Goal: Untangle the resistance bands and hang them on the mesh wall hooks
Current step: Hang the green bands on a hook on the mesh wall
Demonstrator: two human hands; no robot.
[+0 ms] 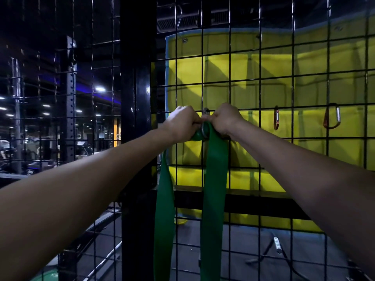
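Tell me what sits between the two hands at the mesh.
In the head view, a metal ring clip on the mesh, with the green band's top looped through it, sits between the left hand and right hand.

A wide, flat green band (213, 179) hangs against the black wire mesh (292, 138), just right of a thick black post. Its top is bunched at a metal clip (205, 126) on the mesh, where the left hand (183, 123) and right hand (224, 118) grip it from either side, fingers curled. From there two smooth strands drop straight down, a little apart, and run out of view at the bottom edge. Further right on the same mesh row hang two orange carabiners (276, 118), well apart from the band
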